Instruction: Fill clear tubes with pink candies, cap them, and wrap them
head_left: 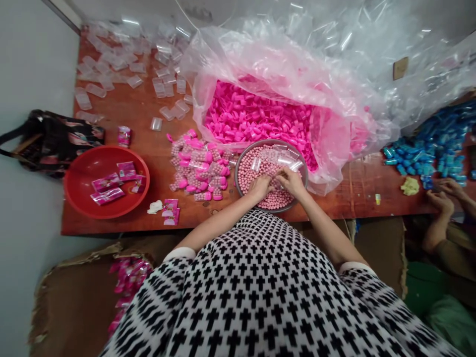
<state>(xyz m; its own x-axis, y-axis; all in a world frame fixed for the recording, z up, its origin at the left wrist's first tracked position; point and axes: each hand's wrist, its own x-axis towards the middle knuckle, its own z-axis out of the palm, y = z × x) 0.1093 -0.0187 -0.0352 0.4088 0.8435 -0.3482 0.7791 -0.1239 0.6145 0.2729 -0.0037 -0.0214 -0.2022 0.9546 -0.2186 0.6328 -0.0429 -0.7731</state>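
A grey bowl [238, 184] full of round pink beads [247, 171] stands in front of me. My left hand [261, 188] is over the beads, its fingers curled together towards the bowl's middle. Close beside it, my right hand [290, 182] bends its fingers inward in a pinch. Whatever lies between the fingertips is too small and hidden to make out. Clear plastic pieces [289, 159] rest on the beads just beyond my hands. Left of the bowl is a heap of clear containers filled with beads [201, 168], with bright pink caps.
Behind the bowl, a large plastic bag [327, 74] holds many pink caps [253, 114]. Empty clear containers [107, 64] lie back left. A red basin [107, 210] holds pink packets [107, 182], near a dark bag [63, 139]. Rightward, another person's hands [444, 198] work by blue pieces [424, 153].
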